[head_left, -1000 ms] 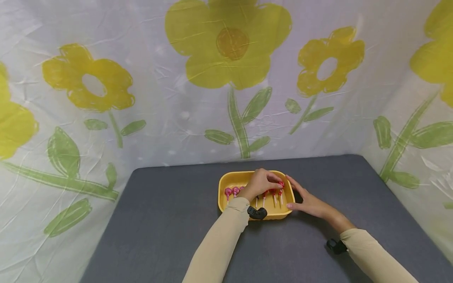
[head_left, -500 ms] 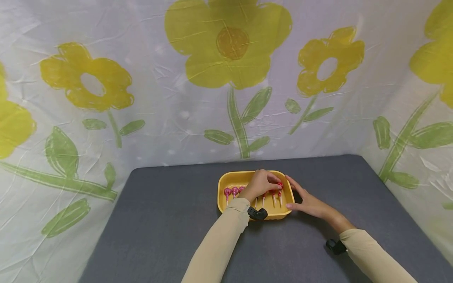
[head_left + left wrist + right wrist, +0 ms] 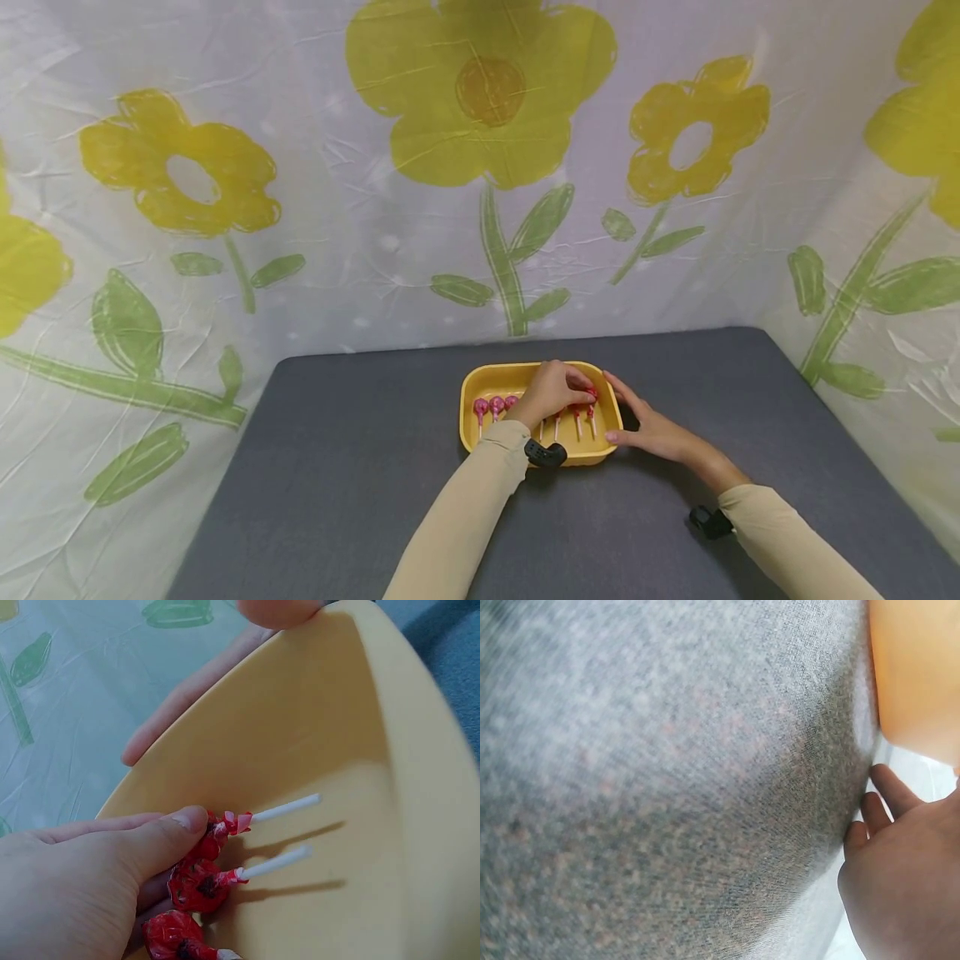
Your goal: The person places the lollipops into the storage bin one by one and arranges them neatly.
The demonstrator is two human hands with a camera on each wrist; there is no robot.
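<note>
A yellow plastic tray (image 3: 592,457) holds a row of wrapped lollipops with white sticks. My left hand (image 3: 550,392) reaches into its right end and pinches the wrapped head of a red lollipop (image 3: 212,841) between thumb and fingers. Two more red lollipops, one (image 3: 199,886) close beside it and another (image 3: 171,934) further along, lie near the same fingers. Pink lollipops (image 3: 481,407) show at the tray's left end; my left hand and wrist hide the middle of the row. My right hand (image 3: 658,431) touches the tray's right end, fingers extended along the outside and thumb near the front corner.
Under the tray is a dark grey tabletop (image 3: 360,483). A pale curtain (image 3: 337,250) with yellow flowers hangs behind and at both sides. Black bands (image 3: 545,452) sit on both wrists, at the ends of beige sleeves (image 3: 457,517).
Both hands keep nearly the same places at the tray. The left fingers stay at the rightmost red lollipop, whose head sits slightly lower. The whole view has shifted slightly.
</note>
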